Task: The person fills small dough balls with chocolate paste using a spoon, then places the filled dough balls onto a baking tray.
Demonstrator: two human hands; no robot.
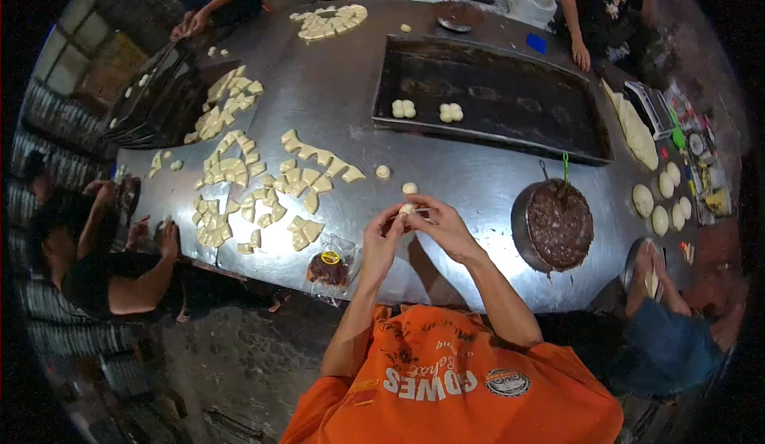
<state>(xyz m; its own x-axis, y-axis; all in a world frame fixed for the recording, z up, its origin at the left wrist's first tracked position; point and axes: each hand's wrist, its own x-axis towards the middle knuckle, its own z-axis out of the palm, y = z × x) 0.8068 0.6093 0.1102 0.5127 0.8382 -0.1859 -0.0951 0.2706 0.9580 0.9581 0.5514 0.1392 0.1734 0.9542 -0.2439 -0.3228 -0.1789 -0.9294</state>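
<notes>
Above the near edge of the metal table, my left hand and my right hand meet, with their fingers closed round a small pale dough ball. Just beyond my fingertips lies another dough ball, and a third sits to its upper left. A round pan of brown filling stands to the right of my right hand, with a green-handled tool stuck in it. Left of my left hand is a clear plastic bag with brown contents.
Many cut dough pieces cover the left of the metal table. A large black tray with two dough clusters lies ahead. Large dough balls are at the right. Several other people work round the table, one close on the left.
</notes>
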